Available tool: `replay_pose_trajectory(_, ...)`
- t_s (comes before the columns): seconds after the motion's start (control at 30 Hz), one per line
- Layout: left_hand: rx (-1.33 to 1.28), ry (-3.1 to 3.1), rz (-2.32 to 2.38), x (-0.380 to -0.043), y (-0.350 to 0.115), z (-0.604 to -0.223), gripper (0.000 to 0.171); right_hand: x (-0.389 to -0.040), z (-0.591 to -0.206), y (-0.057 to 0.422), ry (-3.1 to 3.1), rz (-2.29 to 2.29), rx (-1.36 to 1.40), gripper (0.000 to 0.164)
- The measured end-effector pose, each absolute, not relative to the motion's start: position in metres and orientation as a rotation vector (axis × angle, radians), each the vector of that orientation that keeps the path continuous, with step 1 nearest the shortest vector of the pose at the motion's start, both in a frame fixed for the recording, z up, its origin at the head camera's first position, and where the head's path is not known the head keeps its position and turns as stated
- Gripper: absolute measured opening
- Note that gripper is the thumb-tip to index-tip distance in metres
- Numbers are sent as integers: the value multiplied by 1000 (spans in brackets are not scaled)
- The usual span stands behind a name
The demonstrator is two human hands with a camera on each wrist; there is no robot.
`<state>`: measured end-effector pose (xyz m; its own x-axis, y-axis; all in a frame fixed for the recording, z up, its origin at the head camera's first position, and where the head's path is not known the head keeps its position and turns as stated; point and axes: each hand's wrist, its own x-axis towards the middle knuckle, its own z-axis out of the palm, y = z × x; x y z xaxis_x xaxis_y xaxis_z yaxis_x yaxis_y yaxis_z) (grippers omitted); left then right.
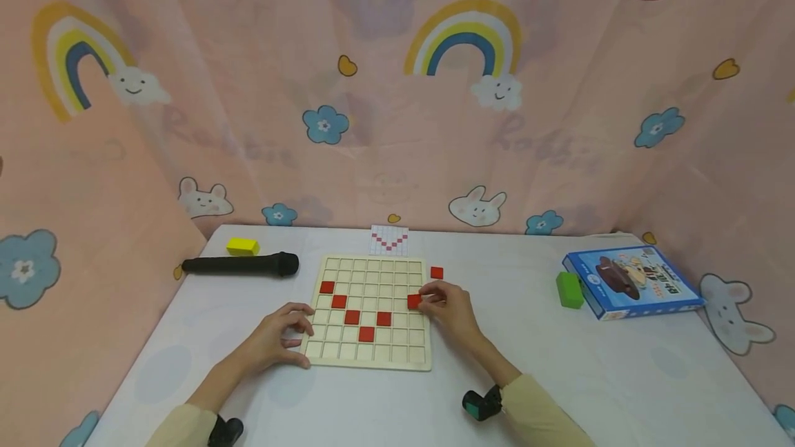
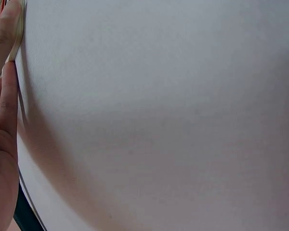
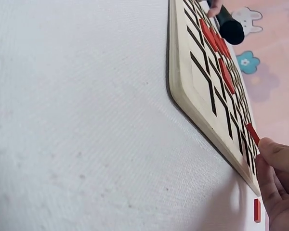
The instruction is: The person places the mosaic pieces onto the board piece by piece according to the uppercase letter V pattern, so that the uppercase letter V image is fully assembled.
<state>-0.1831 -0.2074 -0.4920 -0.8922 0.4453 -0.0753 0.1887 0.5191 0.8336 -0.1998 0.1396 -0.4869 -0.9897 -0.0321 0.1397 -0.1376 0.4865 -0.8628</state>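
A cream gridded board (image 1: 397, 357) lies flat on the table, with several red square tiles (image 1: 366, 334) set in its cells in a slanting pattern. My right hand (image 1: 452, 310) pinches a red tile (image 1: 413, 301) between thumb and fingertips, over the right-hand columns; in the right wrist view this tile (image 3: 253, 134) is tilted against the grid. My left hand (image 1: 276, 338) rests along the board's left edge, thumb at the near corner and fingertips at the side. Just beyond the right hand, a loose red tile (image 1: 437, 272) lies on the table beside the board.
Behind the board is a small pattern card (image 1: 389, 241) with a red V of squares. A black microphone (image 1: 242, 265) and a yellow block (image 1: 243, 247) are at the left. To the right lie a green block (image 1: 569, 290) and a blue box (image 1: 633, 281).
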Motion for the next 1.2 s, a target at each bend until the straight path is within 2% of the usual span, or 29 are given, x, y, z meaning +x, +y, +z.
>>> replay_pose_trajectory(0.87,557,2486,1328,-183,-208,-492,44,-205,-491,122,-2639,1607,302,26)
replay_pose_trajectory(1.2,585,2495,1319,-183,-209,-493,44,-216,-493,153,-2580,1569,155,26)
